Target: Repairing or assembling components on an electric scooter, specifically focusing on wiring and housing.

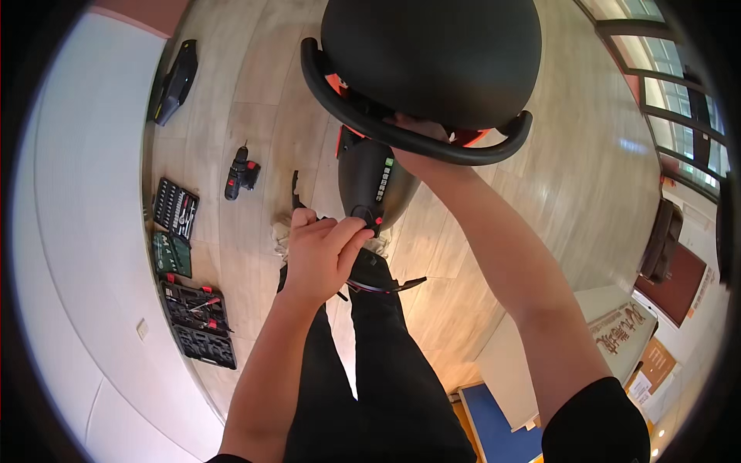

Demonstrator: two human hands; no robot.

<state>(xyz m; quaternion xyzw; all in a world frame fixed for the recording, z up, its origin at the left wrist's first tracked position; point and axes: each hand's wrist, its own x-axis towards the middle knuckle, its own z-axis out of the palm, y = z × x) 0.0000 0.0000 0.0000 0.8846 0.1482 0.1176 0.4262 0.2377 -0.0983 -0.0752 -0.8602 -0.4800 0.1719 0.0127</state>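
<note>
Below me stands a machine with a large black padded part (431,54), a curved black bar (363,122) and orange trim, on a glossy black column (356,174) with a label strip and small red button. My left hand (320,247) has its fingers curled and pressed together at the column's near end, beside the red button; what they grip is hidden. A thin black piece (296,189) rises by its fingers. My right hand (419,139) reaches under the padded part behind the bar, its fingers hidden.
Along the left wall lie a black molded piece (175,81), a cordless drill (235,174), a socket set (175,207), a green case (172,255) and open black tool cases (202,347). At the right are windows, a cabinet (502,359) and a blue mat (494,428).
</note>
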